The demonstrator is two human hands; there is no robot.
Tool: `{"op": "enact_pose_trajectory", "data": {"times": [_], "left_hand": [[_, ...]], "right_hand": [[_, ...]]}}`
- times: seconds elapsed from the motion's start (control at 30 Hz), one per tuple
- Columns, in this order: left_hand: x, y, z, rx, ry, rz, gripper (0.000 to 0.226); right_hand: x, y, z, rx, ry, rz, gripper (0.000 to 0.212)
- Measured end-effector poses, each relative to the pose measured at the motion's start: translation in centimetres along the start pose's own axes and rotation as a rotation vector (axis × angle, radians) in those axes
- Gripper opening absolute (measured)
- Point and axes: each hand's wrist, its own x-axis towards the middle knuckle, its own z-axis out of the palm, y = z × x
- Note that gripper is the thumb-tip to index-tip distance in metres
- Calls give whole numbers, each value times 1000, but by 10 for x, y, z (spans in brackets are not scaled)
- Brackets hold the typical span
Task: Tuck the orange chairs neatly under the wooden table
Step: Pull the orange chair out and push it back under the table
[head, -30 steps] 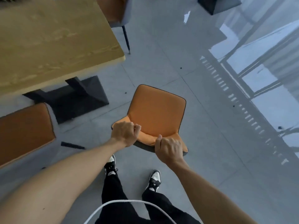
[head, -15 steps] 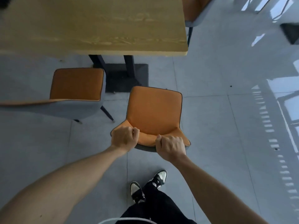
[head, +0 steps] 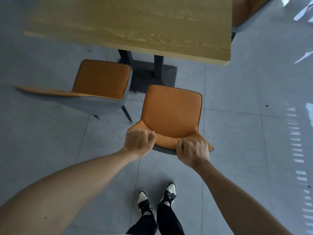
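Observation:
An orange chair (head: 171,111) with a grey shell stands in front of me, its seat facing the wooden table (head: 132,24). My left hand (head: 138,141) grips the left end of its backrest top. On the right end, my right hand (head: 193,151) is closed. The seat's front edge lies just short of the table's near edge. A second orange chair (head: 101,78) stands to the left, turned a little, outside the table. A third orange chair (head: 243,12) shows at the table's far right corner.
The table's black legs and dark base plate (head: 149,73) sit on the grey tiled floor ahead of the held chair. My feet (head: 155,197) in black and white shoes stand behind it. Bright reflections lie on the floor at the right.
The held chair has come closer to the table and now faces it squarely. The view has turned so the table fills the top and the left chair shows whole.

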Motion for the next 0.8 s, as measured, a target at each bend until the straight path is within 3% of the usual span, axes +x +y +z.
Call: {"op": "enact_pose_trajectory", "data": {"times": [0.27, 0.53, 0.8], "left_hand": [[75, -21, -8, -25, -51, -177, 58], [142, -42, -13, -16, -49, -227, 54], [157, -21, -4, 14, -65, -162, 60]], "right_hand": [[89, 7, 15, -28, -28, 3, 45], [158, 16, 24, -38, -51, 11, 44], [176, 47, 11, -22, -91, -10, 42]]}}
